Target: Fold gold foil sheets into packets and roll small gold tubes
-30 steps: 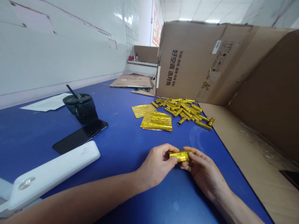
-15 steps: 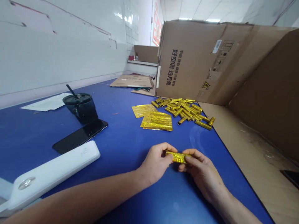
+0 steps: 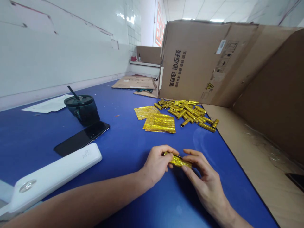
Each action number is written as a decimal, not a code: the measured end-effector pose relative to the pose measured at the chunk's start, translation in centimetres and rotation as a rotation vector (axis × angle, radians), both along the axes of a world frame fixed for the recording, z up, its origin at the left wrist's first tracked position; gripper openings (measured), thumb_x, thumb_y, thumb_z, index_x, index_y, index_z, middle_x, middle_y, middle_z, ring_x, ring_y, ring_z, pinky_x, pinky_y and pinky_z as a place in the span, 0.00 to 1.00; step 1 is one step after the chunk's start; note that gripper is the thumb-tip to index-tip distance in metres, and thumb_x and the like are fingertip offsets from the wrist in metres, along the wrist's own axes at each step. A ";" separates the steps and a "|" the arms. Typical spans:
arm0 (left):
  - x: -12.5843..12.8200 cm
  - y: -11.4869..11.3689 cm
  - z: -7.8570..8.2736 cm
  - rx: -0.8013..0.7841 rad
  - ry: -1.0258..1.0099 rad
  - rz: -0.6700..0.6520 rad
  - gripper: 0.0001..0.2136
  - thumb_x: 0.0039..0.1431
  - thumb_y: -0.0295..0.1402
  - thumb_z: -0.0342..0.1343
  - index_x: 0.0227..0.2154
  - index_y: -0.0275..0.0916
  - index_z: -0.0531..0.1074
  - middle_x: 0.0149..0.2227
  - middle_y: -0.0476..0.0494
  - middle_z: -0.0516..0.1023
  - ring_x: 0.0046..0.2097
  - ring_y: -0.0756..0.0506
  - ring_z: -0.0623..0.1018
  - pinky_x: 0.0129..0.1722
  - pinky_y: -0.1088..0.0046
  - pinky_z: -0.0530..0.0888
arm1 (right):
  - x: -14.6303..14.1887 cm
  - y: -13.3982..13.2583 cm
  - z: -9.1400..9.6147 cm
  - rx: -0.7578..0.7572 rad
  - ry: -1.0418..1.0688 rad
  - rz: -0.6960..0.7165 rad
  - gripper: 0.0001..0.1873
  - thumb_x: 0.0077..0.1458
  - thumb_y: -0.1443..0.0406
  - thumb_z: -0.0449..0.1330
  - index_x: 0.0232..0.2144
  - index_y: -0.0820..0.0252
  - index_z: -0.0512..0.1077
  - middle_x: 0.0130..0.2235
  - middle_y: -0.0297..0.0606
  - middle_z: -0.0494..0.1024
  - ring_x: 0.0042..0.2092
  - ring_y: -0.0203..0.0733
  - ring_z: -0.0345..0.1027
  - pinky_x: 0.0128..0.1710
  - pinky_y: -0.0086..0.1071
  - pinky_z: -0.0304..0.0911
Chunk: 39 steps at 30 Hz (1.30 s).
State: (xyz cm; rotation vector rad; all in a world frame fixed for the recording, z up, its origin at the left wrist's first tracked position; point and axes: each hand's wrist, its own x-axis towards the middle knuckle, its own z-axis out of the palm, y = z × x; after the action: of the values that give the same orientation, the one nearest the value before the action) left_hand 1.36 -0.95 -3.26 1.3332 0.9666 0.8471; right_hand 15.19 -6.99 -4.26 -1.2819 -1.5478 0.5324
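On the blue table (image 3: 118, 142), at the near left, lies a long white device (image 3: 54, 177), with a black phone (image 3: 82, 138) and a dark lidded cup (image 3: 82, 109) beyond it. At near centre the left hand (image 3: 156, 164) pinches the left end of 1 small gold foil roll (image 3: 177, 160), and the right hand (image 3: 204, 180) holds its right end with fingers stretched over it. Both hands touch the roll, which sits between them just above the table, its long axis running left to right, the left end tipped farther away. Half a second ago the roll was closer to level and the right fingers were more curled. Farther off lie flat gold foil sheets (image 3: 159, 123), then a pile of gold rolls (image 3: 187, 113) before a cardboard box (image 3: 201, 63).
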 end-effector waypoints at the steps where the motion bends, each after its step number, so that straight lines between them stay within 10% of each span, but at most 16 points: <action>1: 0.0 0.0 -0.1 -0.010 -0.015 -0.005 0.09 0.47 0.27 0.46 0.29 0.33 0.71 0.19 0.49 0.68 0.20 0.54 0.66 0.16 0.81 0.60 | 0.1 0.0 0.0 0.043 -0.084 0.004 0.06 0.49 0.66 0.56 0.32 0.55 0.70 0.44 0.42 0.67 0.48 0.46 0.59 0.45 0.38 0.58; 10: 0.2 -0.7 -0.1 -0.116 -0.112 -0.067 0.12 0.46 0.25 0.46 0.32 0.31 0.72 0.21 0.47 0.71 0.18 0.55 0.67 0.17 0.80 0.65 | 0.4 -0.1 0.3 0.181 -0.518 -0.033 0.11 0.51 0.64 0.54 0.37 0.54 0.72 0.52 0.45 0.62 0.51 0.51 0.57 0.45 0.44 0.60; 23: 0.1 -0.8 0.5 -0.243 -0.320 -0.119 0.12 0.47 0.25 0.47 0.34 0.28 0.72 0.27 0.42 0.75 0.28 0.49 0.74 0.25 0.75 0.71 | 0.8 0.0 0.3 0.173 -0.568 -0.076 0.12 0.52 0.64 0.51 0.38 0.56 0.70 0.48 0.45 0.66 0.49 0.49 0.60 0.45 0.44 0.59; 32: -0.2 -1.2 0.0 0.120 -0.160 -0.260 0.18 0.48 0.21 0.45 0.41 0.38 0.71 0.39 0.48 0.75 0.41 0.48 0.73 0.43 0.71 0.67 | 0.8 -0.2 0.4 0.171 -0.580 -0.136 0.12 0.47 0.59 0.57 0.34 0.58 0.71 0.44 0.46 0.70 0.44 0.49 0.64 0.42 0.43 0.62; 39: -0.1 -1.5 0.0 0.202 -0.079 -0.265 0.19 0.51 0.21 0.43 0.45 0.39 0.68 0.39 0.49 0.75 0.39 0.48 0.74 0.38 0.73 0.70 | 0.5 -0.2 0.1 0.206 -0.507 -0.125 0.10 0.51 0.63 0.54 0.35 0.60 0.69 0.39 0.43 0.74 0.41 0.43 0.68 0.41 0.37 0.64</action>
State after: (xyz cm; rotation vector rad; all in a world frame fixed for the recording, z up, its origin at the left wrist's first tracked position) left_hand 1.28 -2.44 -3.28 1.5492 0.6375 0.8011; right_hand 15.73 -7.20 -4.19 -1.4062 -1.8600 -0.0446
